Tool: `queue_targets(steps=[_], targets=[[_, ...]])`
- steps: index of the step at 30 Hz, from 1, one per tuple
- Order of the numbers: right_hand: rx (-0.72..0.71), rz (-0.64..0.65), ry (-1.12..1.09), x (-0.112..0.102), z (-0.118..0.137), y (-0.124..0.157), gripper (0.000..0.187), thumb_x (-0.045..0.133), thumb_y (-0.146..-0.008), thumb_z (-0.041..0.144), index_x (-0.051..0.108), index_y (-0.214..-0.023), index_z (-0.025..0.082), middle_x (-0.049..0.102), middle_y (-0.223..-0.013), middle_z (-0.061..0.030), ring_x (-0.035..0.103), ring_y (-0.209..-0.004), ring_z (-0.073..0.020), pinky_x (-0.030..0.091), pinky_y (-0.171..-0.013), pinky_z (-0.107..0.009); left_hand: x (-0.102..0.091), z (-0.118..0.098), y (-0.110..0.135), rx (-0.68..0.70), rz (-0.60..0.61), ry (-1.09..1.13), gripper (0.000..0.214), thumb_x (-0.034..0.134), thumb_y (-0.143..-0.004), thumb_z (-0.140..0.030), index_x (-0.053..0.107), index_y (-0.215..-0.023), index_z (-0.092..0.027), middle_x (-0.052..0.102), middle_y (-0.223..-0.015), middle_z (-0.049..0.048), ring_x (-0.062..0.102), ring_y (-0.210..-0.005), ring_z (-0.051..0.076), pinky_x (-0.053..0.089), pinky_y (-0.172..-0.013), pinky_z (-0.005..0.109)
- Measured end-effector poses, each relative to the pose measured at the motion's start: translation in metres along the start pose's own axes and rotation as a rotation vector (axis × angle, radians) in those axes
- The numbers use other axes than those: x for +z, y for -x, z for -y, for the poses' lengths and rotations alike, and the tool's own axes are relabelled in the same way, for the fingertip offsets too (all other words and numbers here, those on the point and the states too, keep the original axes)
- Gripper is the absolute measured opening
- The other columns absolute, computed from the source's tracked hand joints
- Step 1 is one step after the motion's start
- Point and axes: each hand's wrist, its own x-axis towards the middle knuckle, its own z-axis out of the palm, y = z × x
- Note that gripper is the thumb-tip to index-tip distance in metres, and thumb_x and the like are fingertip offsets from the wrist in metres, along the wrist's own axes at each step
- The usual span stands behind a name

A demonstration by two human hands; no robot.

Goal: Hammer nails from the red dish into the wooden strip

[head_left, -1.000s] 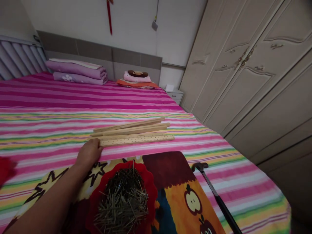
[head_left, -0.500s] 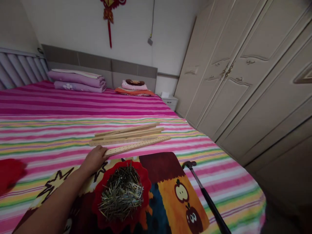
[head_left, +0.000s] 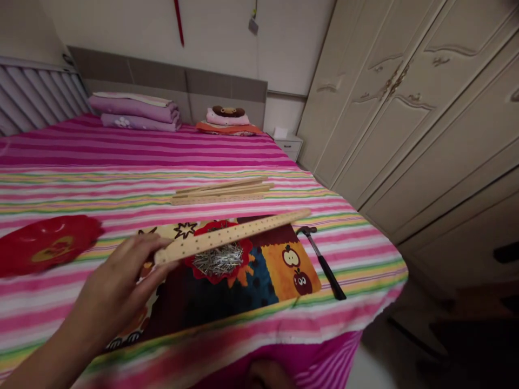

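Left hand [head_left: 125,270] clamped the dotted wooden strip [head_left: 239,233] by one end — presumably to leave its length unobstructed — slanting it above the red bowl [head_left: 246,254], whose wall likely kept the nails [head_left: 221,260] gathered; probable right hand [head_left: 270,374], blurred nearside of the bowl, showed no readable grip.

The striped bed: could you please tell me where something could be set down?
Bare bedding shows between the folded quilts and the loose wooden strips, and the mat looks free in front of the nail bowl. Crowded: above that bowl, where the left hand holds a dotted strip, and by the hammer.
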Motion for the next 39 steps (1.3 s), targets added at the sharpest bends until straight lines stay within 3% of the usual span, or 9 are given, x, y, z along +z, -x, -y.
queue_targets(steps=[4, 8, 12, 16, 27, 30, 34, 36, 39], targets=[[-0.024, -0.022, 0.001, 0.006, 0.002, 0.004, 0.018, 0.048, -0.084, 0.012, 0.064, -0.086, 0.021, 0.066, -0.088, 0.0010, 0.060, -0.080, -0.0133, 0.045, -0.066, -0.020, 0.016, 0.020, 0.069, -0.074, 0.106, 0.079, 0.036, 0.040, -0.079, -0.055, 0.053, -0.106, -0.034, 0.060, -0.110, 0.0021, 0.055, -0.105, 0.024, 0.049, -0.086, 0.033], [-0.068, -0.051, 0.025, 0.007, 0.006, 0.002, 0.027, 0.045, -0.072, 0.003, 0.065, -0.080, 0.019, 0.066, -0.082, 0.0013, 0.059, -0.076, -0.0121, 0.041, -0.062, -0.017, 0.041, 0.046, 0.104, -0.136, 0.296, 0.151, 0.036, 0.043, -0.079, -0.052, 0.058, -0.103, -0.030, 0.062, -0.112, 0.0038, 0.056, -0.108, 0.024, 0.047, -0.089, 0.031], [-0.104, -0.069, 0.053, 0.007, 0.008, 0.001, 0.029, 0.043, -0.069, 0.002, 0.066, -0.079, 0.017, 0.066, -0.078, -0.0002, 0.059, -0.073, -0.0120, 0.041, -0.062, -0.017, 0.053, 0.081, 0.109, -0.159, 0.346, 0.204, 0.033, 0.044, -0.079, -0.048, 0.060, -0.100, -0.027, 0.065, -0.108, 0.0048, 0.059, -0.102, 0.023, 0.049, -0.085, 0.028], [-0.114, -0.083, 0.075, 0.009, 0.008, 0.000, 0.029, 0.043, -0.067, 0.002, 0.066, -0.077, 0.017, 0.066, -0.076, -0.0002, 0.058, -0.071, -0.0119, 0.041, -0.061, -0.017, 0.048, 0.109, 0.107, -0.199, 0.306, 0.154, 0.036, 0.047, -0.074, -0.050, 0.062, -0.097, -0.027, 0.067, -0.102, 0.0051, 0.062, -0.096, 0.024, 0.051, -0.082, 0.031], [-0.179, -0.127, 0.140, 0.005, 0.015, 0.000, 0.026, 0.046, -0.067, 0.000, 0.066, -0.073, 0.016, 0.066, -0.071, -0.0002, 0.059, -0.066, -0.0120, 0.042, -0.059, -0.017, 0.039, 0.128, 0.107, -0.378, 0.327, 0.170, 0.047, 0.048, -0.063, -0.054, 0.058, -0.099, -0.025, 0.068, -0.101, 0.0047, 0.064, -0.092, 0.022, 0.053, -0.078, 0.030], [-0.219, -0.142, 0.152, 0.001, 0.022, 0.006, 0.024, 0.048, -0.068, -0.001, 0.064, -0.070, 0.017, 0.065, -0.069, 0.0007, 0.058, -0.064, -0.0111, 0.043, -0.058, -0.017, 0.035, 0.116, 0.107, -0.319, 0.219, 0.074, 0.059, 0.049, -0.061, -0.057, 0.053, -0.108, -0.022, 0.065, -0.108, 0.0076, 0.062, -0.095, 0.026, 0.052, -0.079, 0.036], [-0.236, -0.207, 0.168, -0.014, 0.028, 0.022, 0.020, 0.046, -0.078, 0.005, 0.062, -0.080, 0.017, 0.065, -0.079, -0.0017, 0.059, -0.074, -0.0125, 0.045, -0.068, -0.020, 0.027, 0.070, 0.125, -0.370, 0.021, -0.084, 0.054, 0.032, -0.075, -0.059, 0.052, -0.107, -0.021, 0.060, -0.103, 0.0087, 0.058, -0.096, 0.029, 0.050, -0.072, 0.040], [-0.214, -0.252, 0.193, -0.025, 0.028, 0.033, 0.020, 0.042, -0.083, 0.008, 0.060, -0.086, 0.017, 0.063, -0.086, -0.0041, 0.058, -0.079, -0.0141, 0.045, -0.071, -0.024, 0.033, 0.038, 0.144, -0.445, 0.047, -0.035, 0.049, 0.038, -0.076, -0.059, 0.056, -0.102, -0.022, 0.061, -0.094, 0.0056, 0.060, -0.079, 0.022, 0.049, -0.059, 0.032], [-0.204, -0.233, 0.270, -0.040, 0.028, 0.051, 0.022, 0.041, -0.084, 0.008, 0.059, -0.090, 0.018, 0.062, -0.087, -0.0053, 0.057, -0.083, -0.0160, 0.045, -0.074, -0.027, 0.057, -0.009, 0.181, -0.334, 0.243, 0.248, 0.034, 0.046, -0.078, -0.051, 0.059, -0.089, -0.021, 0.064, -0.082, 0.0017, 0.060, -0.073, 0.016, 0.049, -0.065, 0.026]])
